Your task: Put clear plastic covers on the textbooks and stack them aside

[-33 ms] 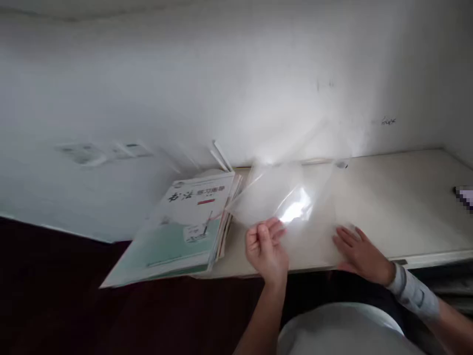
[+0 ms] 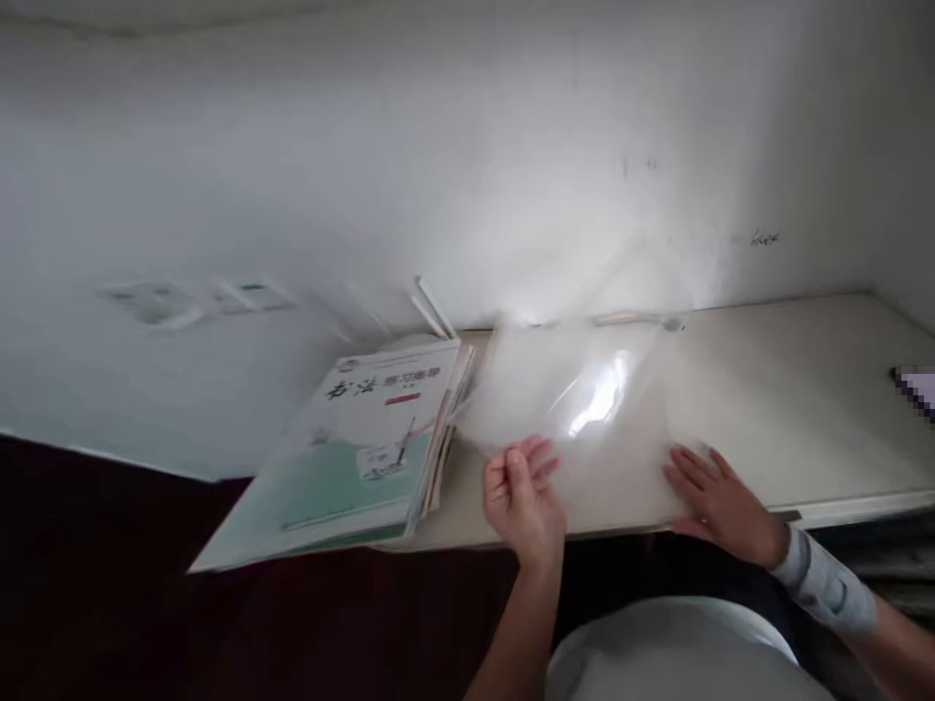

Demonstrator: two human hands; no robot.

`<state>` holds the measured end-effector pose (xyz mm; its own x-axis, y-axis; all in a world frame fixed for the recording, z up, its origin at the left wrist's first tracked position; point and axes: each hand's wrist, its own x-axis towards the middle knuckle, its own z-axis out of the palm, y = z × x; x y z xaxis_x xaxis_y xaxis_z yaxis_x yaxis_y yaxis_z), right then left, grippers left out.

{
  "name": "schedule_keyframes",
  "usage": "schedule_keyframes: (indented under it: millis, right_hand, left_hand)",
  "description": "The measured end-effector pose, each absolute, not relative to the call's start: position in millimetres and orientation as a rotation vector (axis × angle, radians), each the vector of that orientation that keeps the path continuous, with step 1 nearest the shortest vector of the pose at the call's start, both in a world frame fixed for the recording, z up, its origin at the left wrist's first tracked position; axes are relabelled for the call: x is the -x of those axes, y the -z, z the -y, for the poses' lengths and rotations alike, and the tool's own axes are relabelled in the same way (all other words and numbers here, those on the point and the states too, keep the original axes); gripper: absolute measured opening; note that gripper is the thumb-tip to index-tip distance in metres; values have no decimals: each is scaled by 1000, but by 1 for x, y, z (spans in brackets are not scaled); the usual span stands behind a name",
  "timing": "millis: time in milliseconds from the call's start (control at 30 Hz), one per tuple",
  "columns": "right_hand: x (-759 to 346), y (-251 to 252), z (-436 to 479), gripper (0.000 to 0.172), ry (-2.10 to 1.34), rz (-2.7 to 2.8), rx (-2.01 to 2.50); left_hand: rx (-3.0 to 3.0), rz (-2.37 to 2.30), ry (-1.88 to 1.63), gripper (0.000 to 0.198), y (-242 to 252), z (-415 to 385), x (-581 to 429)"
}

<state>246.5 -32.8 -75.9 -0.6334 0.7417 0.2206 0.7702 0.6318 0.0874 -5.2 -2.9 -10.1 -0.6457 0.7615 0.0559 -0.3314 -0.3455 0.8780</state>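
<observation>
Left hand: the left hand (image 2: 522, 492) was at the near left edge of a clear plastic sleeve (image 2: 584, 428), fingers curled up around that edge in what looked like a light pinch, though blur made the grip hard to confirm.
Right hand: the right hand (image 2: 720, 501) lay flat and unclenched, palm down, pressing the sleeve's near right corner onto the table (image 2: 804, 409).
Sleeve: it lay on the table between the two hands, its far part lifted a little and catching a bright glare.
Change: against the frame just before, the glare had slid up and to the right and the sleeve's lifted part had shifted slightly; both hands had hardly moved, so the sheet was flexing rather than travelling.
Beside it: a stack of workbooks (image 2: 365, 448) in a plastic cover sat just left of the sleeve, overhanging the table's near edge.
Behind: a white wall (image 2: 438, 146).
</observation>
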Motion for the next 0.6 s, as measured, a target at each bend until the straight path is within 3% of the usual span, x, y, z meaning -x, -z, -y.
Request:
schedule_keyframes:
  millis: [200,433,533,600]
  right_hand:
    - [-307,81,47,55,320,2613,1456]
    - [-361,80,65,40,488,2417,1745]
    - [-368,71,69,44,576,2221,1943]
    - [-359,65,62,50,607,2128,2021]
  left_hand:
    - [-589,-1443,-1863,27,58,17,31]
    - [-1526,-2173,-1594,30,77,36,58]
    - [-1775,-2144,-1713,33,78,49,61]
    - [-1946,-2038,-1836,25,70,50,49]
